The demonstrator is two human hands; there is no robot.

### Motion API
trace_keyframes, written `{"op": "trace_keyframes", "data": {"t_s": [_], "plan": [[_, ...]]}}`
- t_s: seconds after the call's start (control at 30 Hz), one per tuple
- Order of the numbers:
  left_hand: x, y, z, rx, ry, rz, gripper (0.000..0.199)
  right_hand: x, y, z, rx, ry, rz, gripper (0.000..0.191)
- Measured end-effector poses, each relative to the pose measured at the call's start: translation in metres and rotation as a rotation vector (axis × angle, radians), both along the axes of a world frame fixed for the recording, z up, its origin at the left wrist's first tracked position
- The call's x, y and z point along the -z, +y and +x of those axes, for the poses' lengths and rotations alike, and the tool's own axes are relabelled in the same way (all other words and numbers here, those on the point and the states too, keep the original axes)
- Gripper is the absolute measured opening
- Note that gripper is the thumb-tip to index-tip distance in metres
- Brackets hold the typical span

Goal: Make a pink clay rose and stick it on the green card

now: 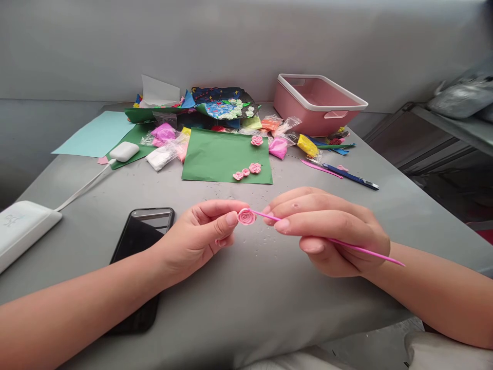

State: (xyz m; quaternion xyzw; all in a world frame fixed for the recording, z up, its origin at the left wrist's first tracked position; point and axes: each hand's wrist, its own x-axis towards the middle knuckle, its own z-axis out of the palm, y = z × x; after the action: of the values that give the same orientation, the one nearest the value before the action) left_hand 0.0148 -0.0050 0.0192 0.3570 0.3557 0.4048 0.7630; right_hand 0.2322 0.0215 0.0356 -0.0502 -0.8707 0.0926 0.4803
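Between the thumb and fingers of my left hand (204, 231) is a small pink clay rose (246, 217), its spiral of petals facing me. My right hand (331, 226) grips a thin pink modelling tool (365, 251) like a pencil. The tool's tip touches the rose's upper edge or lies just in front of it; I cannot tell which. Beyond my hands lies a green sheet of paper (223, 154). One pink clay flower (257, 140) sits at its upper right, and several more pink flowers (246, 172) lie along its lower right.
A black phone (142, 236) lies partly under my left forearm. Left of it, a white power bank (23, 226) is cabled to a white earphone case (124, 151). Bags of coloured clay (278, 147), a blue craft knife (352, 176) and a pink bin (300, 110) stand farther back.
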Motion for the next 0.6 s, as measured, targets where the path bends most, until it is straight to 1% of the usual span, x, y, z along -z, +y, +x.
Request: {"op": "trace_keyframes", "data": {"t_s": [0.23,0.43,0.6], "plan": [[-0.0037,0.0014,0.0023,-0.030,0.043,-0.026,0.013,-0.0003,-0.0030,0.0006,-0.002,-0.057,0.037,0.019],[-0.0049,0.0012,0.0023,-0.034,0.059,-0.017,0.016,0.0008,-0.0024,-0.0006,0.011,-0.046,0.045,0.018],[-0.0042,0.0009,0.0025,-0.072,0.080,-0.042,0.019,0.0015,-0.0034,-0.0023,0.037,-0.031,0.039,0.017]]}}
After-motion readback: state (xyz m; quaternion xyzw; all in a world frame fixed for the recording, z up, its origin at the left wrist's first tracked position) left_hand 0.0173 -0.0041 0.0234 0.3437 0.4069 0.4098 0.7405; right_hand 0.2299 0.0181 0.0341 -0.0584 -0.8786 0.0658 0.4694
